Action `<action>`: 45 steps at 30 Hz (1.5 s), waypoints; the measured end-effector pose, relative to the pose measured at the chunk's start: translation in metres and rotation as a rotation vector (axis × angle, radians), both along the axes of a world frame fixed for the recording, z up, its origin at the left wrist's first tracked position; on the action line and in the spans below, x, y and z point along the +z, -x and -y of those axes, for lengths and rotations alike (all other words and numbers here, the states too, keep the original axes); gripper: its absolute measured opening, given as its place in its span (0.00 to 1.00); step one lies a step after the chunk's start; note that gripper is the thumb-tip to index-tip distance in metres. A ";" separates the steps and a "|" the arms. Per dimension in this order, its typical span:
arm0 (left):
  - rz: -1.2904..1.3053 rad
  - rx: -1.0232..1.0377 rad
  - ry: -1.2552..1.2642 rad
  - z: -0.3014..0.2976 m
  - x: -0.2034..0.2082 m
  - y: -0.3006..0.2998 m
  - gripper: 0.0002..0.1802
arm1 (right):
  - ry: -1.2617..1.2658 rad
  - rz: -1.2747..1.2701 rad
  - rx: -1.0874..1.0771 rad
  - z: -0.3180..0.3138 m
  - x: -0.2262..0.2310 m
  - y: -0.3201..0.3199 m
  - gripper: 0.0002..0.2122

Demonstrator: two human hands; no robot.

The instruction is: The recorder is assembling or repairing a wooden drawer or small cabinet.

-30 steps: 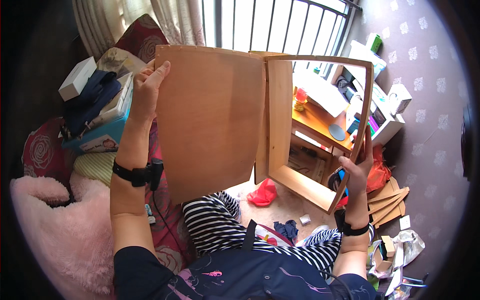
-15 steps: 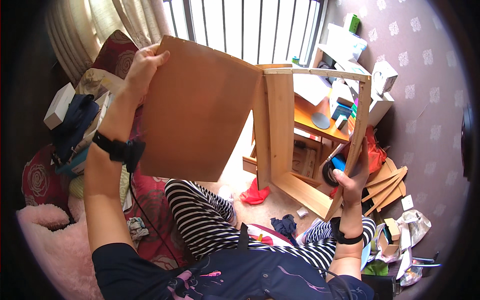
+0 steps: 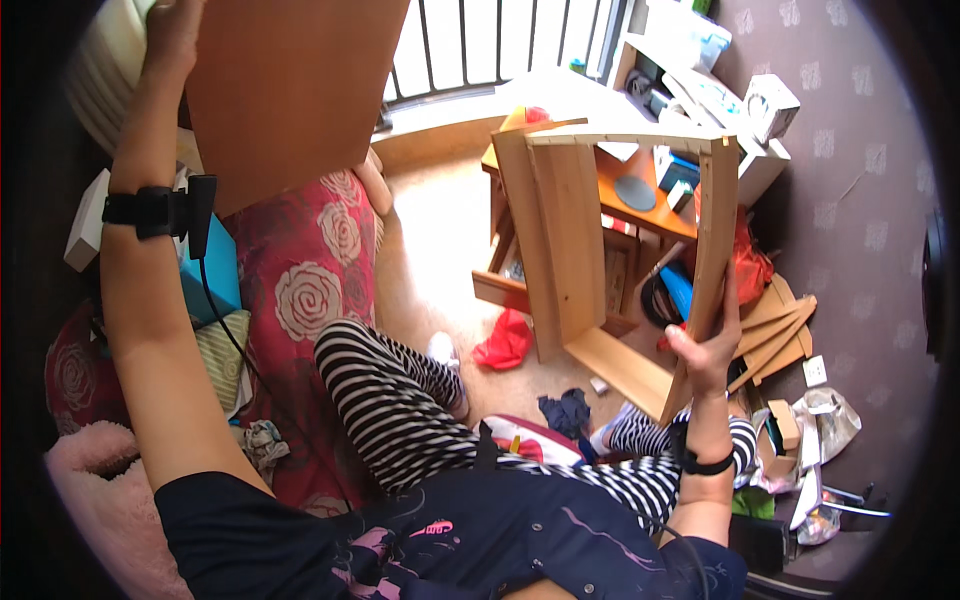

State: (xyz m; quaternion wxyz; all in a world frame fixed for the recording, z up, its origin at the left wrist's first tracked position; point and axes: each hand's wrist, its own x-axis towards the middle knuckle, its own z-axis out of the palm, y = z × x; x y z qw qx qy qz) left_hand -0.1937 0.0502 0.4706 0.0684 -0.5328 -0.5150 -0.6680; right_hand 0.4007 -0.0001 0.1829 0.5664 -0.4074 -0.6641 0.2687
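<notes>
A flat brown wooden panel (image 3: 290,90) is raised at the upper left. My left hand (image 3: 175,40) grips its left edge, partly cut off by the top of the picture. On the right I hold up a bottomless wooden drawer frame (image 3: 578,235), tilted, with its inside open to view. My right hand (image 3: 708,345) is closed round the frame's right side near its lower corner, the thumb on the near edge. Panel and frame are well apart. Below the frame on the floor lie a red cloth (image 3: 503,340) and a dark crumpled cloth (image 3: 566,412).
A red rose-patterned bed (image 3: 310,290) stands at left, with a pink plush (image 3: 95,480) on it. Beyond the frame is an orange wooden desk (image 3: 640,205) with an open drawer (image 3: 500,288). Wooden boards (image 3: 785,330) lean by the right wall. A cable runs from my left wristband.
My left hand has carried the panel up and left, away from the frame, where its edge had been close. The frame has tilted slightly and stays in my right hand.
</notes>
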 end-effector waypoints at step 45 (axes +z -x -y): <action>0.680 0.450 -0.632 0.018 -0.249 -0.053 0.11 | 0.187 1.101 0.442 -0.208 -0.009 0.101 0.48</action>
